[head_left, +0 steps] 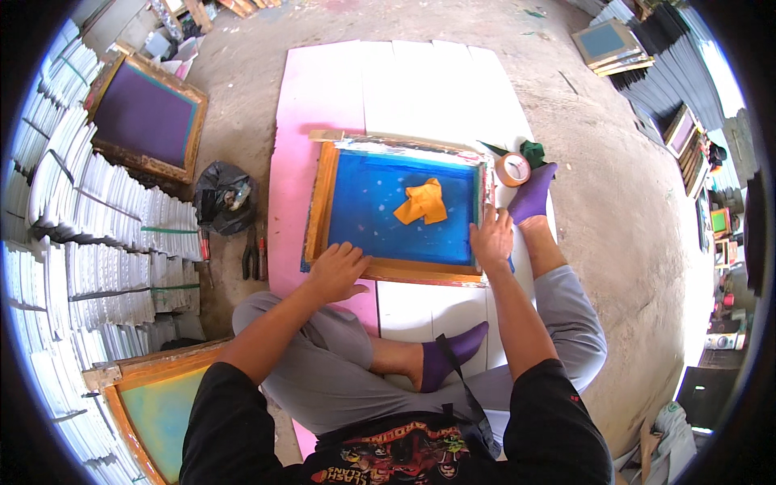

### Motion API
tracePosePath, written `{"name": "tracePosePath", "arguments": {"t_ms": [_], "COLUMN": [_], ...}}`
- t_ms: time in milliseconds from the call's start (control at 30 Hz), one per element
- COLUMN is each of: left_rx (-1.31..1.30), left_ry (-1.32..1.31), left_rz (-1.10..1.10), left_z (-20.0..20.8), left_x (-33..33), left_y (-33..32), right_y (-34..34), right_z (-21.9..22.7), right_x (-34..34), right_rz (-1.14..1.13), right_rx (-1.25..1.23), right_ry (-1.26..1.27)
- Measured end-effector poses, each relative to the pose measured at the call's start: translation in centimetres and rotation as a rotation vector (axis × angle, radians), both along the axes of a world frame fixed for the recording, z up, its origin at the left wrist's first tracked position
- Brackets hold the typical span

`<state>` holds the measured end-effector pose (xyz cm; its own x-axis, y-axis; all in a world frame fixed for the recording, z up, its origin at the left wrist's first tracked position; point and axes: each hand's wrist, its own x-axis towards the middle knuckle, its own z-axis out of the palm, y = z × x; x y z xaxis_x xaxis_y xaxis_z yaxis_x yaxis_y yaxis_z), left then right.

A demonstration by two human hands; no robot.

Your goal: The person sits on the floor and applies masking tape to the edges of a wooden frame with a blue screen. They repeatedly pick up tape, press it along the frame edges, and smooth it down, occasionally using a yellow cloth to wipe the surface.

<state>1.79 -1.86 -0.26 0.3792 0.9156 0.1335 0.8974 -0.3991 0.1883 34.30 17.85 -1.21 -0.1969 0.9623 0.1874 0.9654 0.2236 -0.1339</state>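
Head view: wooden frame (428, 272) with blue mesh (364, 218), at centre.
Left hand (335, 271), unclenched, rests at its eight o'clock; right hand (493, 238), grip unclear, at four, seemingly steadying it; orange cloth (423, 202) atop.

Fisheye view from the head, down toward the nearby framed screen (368, 206).

Reddish printed lettering (394, 439), on a black shirt (396, 459), chest area
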Motion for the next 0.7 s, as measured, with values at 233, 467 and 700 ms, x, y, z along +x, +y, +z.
{"name": "tracePosePath", "arguments": {"t_ms": [233, 467, 700], "left_rx": [0.063, 0.092, 0.198], "left_ry": [0.278, 0.334, -0.195], "left_rz": [-0.058, 0.205, 1.079], "left_z": [-1.7, -1.8, -6.5], "left_x": [1.4, -7.1, -6.9], "left_y": [0.3, 2.0, 0.3], "right_y": [2.7, -5.1, -8.6], "right_z": [-1.5, -0.4, -0.5], "right_x": [4.9, 0.5, -1.7], "right_rz": [-0.105, -0.162, -0.022], "right_rx": [-0.494, -0.454, -0.391], "right_ry": [0.185, 0.359, 0.307]}}
